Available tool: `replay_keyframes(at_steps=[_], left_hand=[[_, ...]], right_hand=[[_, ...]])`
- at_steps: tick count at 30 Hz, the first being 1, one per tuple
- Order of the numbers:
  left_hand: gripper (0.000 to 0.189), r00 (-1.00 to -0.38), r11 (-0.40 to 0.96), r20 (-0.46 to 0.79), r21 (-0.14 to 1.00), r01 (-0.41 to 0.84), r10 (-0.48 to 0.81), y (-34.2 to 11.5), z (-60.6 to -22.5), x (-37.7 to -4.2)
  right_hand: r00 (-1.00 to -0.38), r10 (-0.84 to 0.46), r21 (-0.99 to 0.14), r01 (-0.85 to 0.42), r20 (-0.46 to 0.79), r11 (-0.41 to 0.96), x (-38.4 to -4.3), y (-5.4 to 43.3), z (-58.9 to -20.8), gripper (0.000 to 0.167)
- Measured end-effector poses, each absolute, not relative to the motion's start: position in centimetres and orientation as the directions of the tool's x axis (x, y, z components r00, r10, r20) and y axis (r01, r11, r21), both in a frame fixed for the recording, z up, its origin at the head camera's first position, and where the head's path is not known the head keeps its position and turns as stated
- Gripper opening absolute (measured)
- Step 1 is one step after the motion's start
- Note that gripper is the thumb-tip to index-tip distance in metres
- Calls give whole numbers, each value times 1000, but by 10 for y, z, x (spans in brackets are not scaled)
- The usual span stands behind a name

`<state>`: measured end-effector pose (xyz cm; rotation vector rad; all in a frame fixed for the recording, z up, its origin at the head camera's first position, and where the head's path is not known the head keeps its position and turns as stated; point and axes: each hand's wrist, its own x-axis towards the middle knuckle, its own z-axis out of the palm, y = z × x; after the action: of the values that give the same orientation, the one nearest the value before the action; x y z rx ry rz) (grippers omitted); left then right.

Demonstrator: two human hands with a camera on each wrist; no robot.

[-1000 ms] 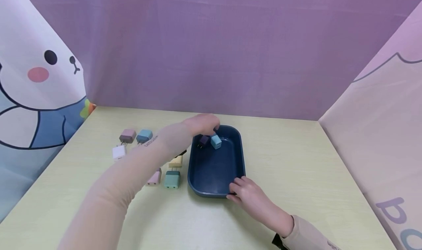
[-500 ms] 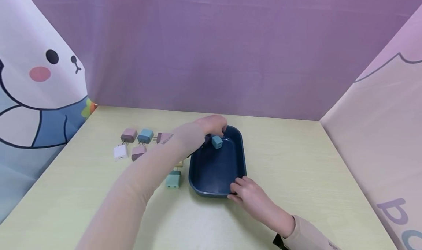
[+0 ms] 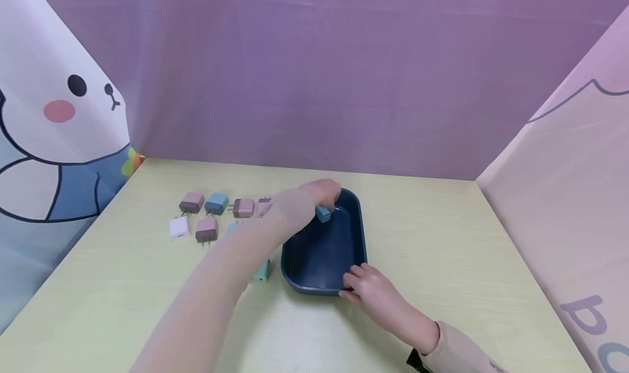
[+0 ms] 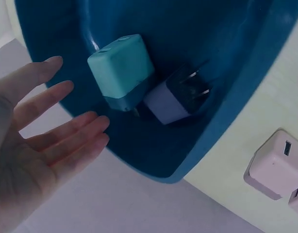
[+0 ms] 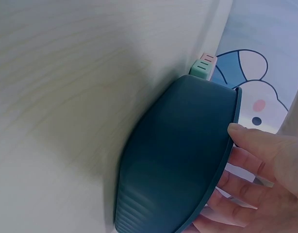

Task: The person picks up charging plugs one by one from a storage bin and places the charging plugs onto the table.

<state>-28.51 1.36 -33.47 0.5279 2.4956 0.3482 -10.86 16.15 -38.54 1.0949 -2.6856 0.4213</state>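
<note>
A dark blue plastic tray (image 3: 324, 258) stands on the table in the head view. Over its far left corner is my left hand (image 3: 322, 190). The left wrist view shows that hand (image 4: 47, 136) with fingers spread and nothing in them, beside a teal charger plug (image 4: 121, 68) lying in the tray. A dark purple charger plug (image 4: 168, 99) with metal prongs lies against the teal one; my arm hides it in the head view. My right hand (image 3: 378, 299) pinches the tray's near right corner, the thumb (image 5: 239, 130) on the outer rim and the fingers behind it.
Left of the tray, several charger plugs lie on the table, among them a white one (image 3: 179, 228), a blue one (image 3: 216, 202), a pink-and-mauve one (image 3: 206, 230) and a green one (image 3: 262, 272). My left forearm covers others. A purple cloth (image 3: 314, 78) hangs behind the table.
My left hand has moved a little to the right and lower over the tray's far end, now overlapping the teal plug in the head view. The right hand and tray have stayed put.
</note>
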Motion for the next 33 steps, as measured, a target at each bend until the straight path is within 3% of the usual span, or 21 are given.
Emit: replay_keyframes(at_steps=[3, 7, 11, 33], left_hand=[[4, -774, 904, -484, 337, 265, 407, 15, -338, -286], [11, -776, 887, -431, 211, 410, 461, 22, -347, -291], [20, -774, 871, -414, 120, 476, 479, 27, -355, -293], [23, -760, 875, -444, 138, 465, 474, 26, -357, -290]], right_hand=[[-705, -647, -187, -705, 291, 684, -109, 161, -385, 17], [-711, -647, -193, -700, 273, 688, -109, 161, -384, 16], [-717, -646, -197, -695, 262, 692, -109, 160, -383, 16], [-712, -644, -189, -699, 282, 690, -109, 160, -384, 17]])
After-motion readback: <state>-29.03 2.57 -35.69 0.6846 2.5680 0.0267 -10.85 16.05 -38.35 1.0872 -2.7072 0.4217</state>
